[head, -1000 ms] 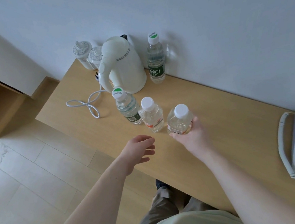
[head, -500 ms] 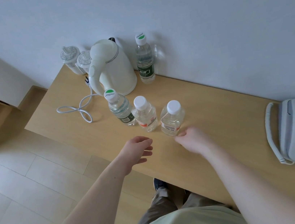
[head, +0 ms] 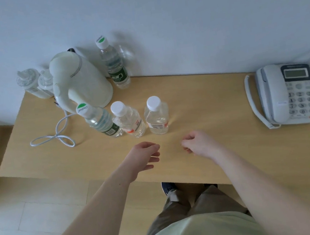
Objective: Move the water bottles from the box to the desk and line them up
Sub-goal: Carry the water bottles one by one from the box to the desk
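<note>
the green-and-white cap of the front bottle (head: 82, 109) at about nine o'clock in the row carries script that looks like "c'estbon", too blurred to confirm. the telephone (head: 290, 94) at three o'clock shows keypad digits, blurred. the bottles' label print is too small to read.

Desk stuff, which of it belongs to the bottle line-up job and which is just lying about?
Job: green-capped front bottle, middle white-capped bottle, right white-capped bottle, desk.

Lying about: kettle and its cord, bottle by the wall, two lidded cups, telephone.
</note>
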{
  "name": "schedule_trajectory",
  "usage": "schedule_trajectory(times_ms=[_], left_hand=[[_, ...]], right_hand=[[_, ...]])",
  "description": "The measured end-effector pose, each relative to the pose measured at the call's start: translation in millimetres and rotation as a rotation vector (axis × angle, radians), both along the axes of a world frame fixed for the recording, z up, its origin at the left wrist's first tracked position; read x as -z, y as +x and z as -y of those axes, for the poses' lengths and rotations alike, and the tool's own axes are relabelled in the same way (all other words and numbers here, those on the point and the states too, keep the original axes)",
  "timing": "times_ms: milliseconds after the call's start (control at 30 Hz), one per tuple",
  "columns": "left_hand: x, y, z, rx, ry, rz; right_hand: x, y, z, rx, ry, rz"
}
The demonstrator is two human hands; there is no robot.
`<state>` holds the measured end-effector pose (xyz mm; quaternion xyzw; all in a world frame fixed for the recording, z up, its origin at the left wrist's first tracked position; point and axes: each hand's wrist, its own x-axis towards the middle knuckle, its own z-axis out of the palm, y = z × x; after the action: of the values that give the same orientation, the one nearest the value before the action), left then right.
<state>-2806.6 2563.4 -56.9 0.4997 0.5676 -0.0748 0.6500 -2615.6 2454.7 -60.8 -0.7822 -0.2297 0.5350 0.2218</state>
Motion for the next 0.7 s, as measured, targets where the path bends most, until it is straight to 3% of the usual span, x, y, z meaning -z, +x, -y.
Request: schedule_trajectory(times_ms=[367, 700], left_hand=[[-4.5, 73.5, 42.0, 0.264, 0.01, 0.031], [-7.4, 146.6, 126.5, 0.466, 0.022, 0.038]], right_hand=[[-10.9, 39.0, 86.5, 0.33, 0.037, -0.053], [-21.6, 75.3, 210.4, 0.57, 0.083, -0.071]])
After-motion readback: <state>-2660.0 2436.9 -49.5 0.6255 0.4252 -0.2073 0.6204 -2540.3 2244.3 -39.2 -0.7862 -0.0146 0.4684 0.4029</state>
